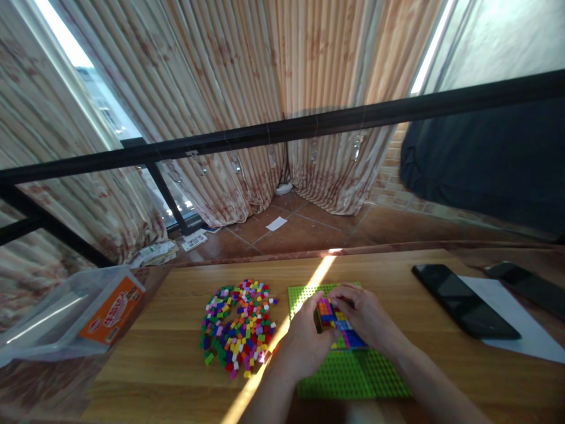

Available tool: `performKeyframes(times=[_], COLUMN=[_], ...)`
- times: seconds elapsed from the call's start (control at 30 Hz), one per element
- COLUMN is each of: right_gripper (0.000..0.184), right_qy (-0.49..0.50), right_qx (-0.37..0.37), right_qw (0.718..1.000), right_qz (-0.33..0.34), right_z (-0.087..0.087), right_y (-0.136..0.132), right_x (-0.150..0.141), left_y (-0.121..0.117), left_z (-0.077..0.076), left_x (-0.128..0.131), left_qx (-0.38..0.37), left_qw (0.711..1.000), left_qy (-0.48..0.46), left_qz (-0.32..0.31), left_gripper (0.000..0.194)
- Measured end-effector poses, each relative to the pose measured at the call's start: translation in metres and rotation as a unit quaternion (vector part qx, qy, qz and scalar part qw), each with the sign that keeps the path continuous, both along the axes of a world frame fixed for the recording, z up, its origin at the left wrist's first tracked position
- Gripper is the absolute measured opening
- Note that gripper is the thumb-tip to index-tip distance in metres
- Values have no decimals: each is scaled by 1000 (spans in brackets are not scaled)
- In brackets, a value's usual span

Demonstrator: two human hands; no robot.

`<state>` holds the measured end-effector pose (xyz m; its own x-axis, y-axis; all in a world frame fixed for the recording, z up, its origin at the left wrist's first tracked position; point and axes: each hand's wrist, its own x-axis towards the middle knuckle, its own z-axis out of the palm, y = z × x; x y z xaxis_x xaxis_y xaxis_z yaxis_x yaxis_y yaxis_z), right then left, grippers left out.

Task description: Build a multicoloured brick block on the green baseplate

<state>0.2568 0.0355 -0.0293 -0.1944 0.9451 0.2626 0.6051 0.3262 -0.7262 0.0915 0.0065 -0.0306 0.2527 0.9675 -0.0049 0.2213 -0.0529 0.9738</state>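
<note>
Multicolor brick block (341,325) on green baseplate (342,377), btwn both hands.
Block runs far-L to near-R, skewed like the plate under it; edges partly hidden by fingers, so true long axis hard to call. Lies flat on plate's mid/far part, bare studs showing nearest the person. L hand (308,341) at block's L edge, thumb & fingers apart & curved round it; can't tell if it's gripping. R hand (364,315) comes over far-R side, fingers bent, tips close together at the top; can't tell if there's a pc. btwn them. Loose brick pile (247,333) L of plate on wood table (163,359); clear tub w/ orange label (66,318) far L; black phone (463,300) partly on white paper (529,333), R.
</note>
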Motion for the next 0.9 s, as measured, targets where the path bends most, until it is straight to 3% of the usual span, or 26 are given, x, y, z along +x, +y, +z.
performKeyframes(times=[0.23, 0.37, 0.5, 0.67, 0.9], right_gripper=[21, 18, 28, 35, 34], right_qy=[45, 146, 217, 188, 111], right_qx=[-38, -94, -131, -132, -105], right_qw=[998, 985, 967, 973, 988], right_qz=[-2, 8, -4, -4, 8], right_z=[-5, -12, -11, -8, -19], right_y=[2, 3, 3, 3, 6], right_x=[0, 3, 5, 2, -2], left_y=[1, 1, 1, 0, -1], left_z=[2, 0, 0, 2, 1], left_x=[-1, -1, -1, -1, -1], left_qx=[-13, -9, -3, -6, -8], left_qw=[999, 999, 999, 999, 998], left_qy=[22, 30, 31, 41, 59], left_qz=[-31, -25, -21, -25, -13], left_gripper=[67, 67, 68, 69, 68])
